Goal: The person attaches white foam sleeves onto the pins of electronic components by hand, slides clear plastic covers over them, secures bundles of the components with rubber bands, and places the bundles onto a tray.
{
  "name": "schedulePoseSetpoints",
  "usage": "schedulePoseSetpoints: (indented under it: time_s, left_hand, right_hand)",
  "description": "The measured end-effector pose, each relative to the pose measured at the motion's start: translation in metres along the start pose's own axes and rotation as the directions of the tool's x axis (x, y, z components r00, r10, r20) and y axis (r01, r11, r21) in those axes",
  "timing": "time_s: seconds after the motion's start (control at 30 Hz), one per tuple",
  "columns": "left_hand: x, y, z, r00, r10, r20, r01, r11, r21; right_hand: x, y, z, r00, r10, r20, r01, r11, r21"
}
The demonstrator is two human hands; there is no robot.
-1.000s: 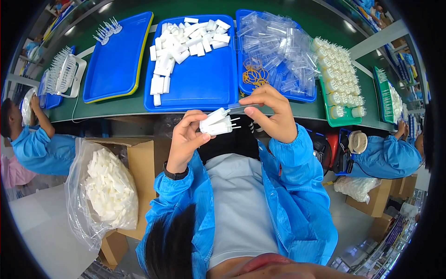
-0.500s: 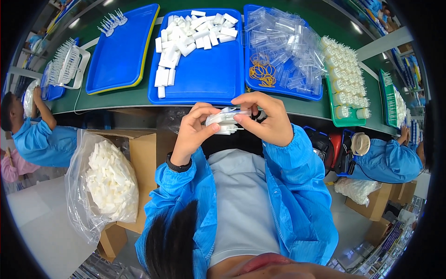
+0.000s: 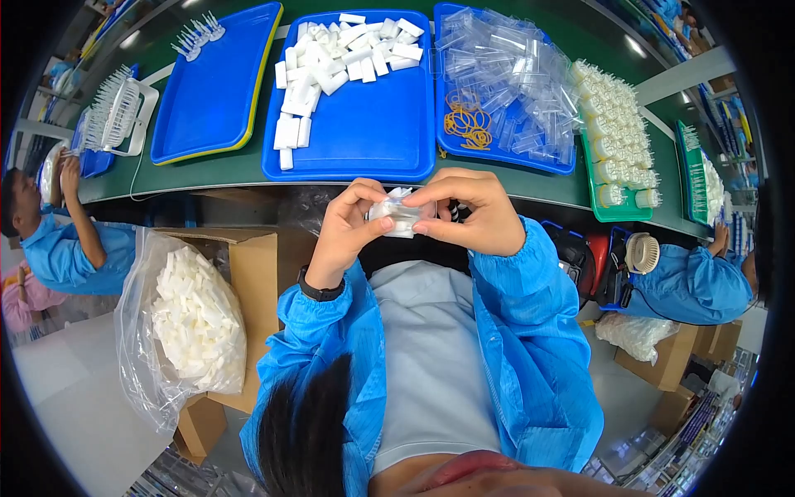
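Note:
In front of my chest, my left hand (image 3: pixel 341 236) is closed around a small bundle of white plastic pieces (image 3: pixel 402 224). My right hand (image 3: pixel 480 214) is closed too, its thumb and forefinger pinching clear plastic at the bundle's right side. The fingers partly cover the bundle, so its exact shape is hard to see. Beyond the hands, a blue tray (image 3: pixel 364 141) holds a heap of white rectangular blocks (image 3: pixel 308 83). To its right, another blue tray (image 3: pixel 553 164) carries clear plastic sleeves (image 3: pixel 513 74) and yellow-brown rubber bands (image 3: pixel 468 126).
At the right stands a green tray (image 3: pixel 617 214) of white round parts with pins. Pronged white pieces (image 3: pixel 197 37) sit in the left blue tray (image 3: pixel 203 108). Below, a carton holds a clear bag of white blocks (image 3: pixel 199 323). Co-workers in blue sleeves (image 3: pixel 79 257) work on both sides.
My right hand's fingers have moved slightly left and down, closer to my left hand, over the bundle. The co-worker at the left has shifted their arms.

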State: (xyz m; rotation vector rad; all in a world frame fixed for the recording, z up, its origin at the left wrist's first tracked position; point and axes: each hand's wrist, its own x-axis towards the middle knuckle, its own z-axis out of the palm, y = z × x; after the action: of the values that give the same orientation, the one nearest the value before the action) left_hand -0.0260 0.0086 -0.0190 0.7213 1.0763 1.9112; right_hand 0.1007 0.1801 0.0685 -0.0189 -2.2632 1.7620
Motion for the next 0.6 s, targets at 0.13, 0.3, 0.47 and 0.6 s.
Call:
schedulePoseSetpoints:
  time_s: [0.13, 0.3, 0.47, 0.6]
  left_hand:
    - [0.000, -0.003, -0.001, 0.998, 0.064, -0.010, -0.063, 0.997, 0.042]
    - [0.000, 0.003, 0.008, 0.993, 0.106, -0.045, -0.100, 0.987, 0.128]
    - [0.000, 0.003, 0.008, 0.987, 0.157, -0.041, -0.147, 0.971, 0.188]
    - [-0.001, 0.005, 0.005, 0.985, 0.169, -0.011, -0.162, 0.960, 0.230]
  right_hand:
    - [-0.003, 0.005, -0.002, 0.999, -0.010, -0.050, 0.006, 0.997, -0.078]
    - [-0.002, 0.013, 0.000, 0.980, -0.154, -0.129, 0.128, 0.974, -0.189]
    - [-0.005, 0.013, 0.004, 0.982, -0.089, -0.165, 0.065, 0.988, -0.141]
    - [-0.005, 0.011, 0.006, 0.978, -0.106, -0.180, 0.077, 0.984, -0.160]
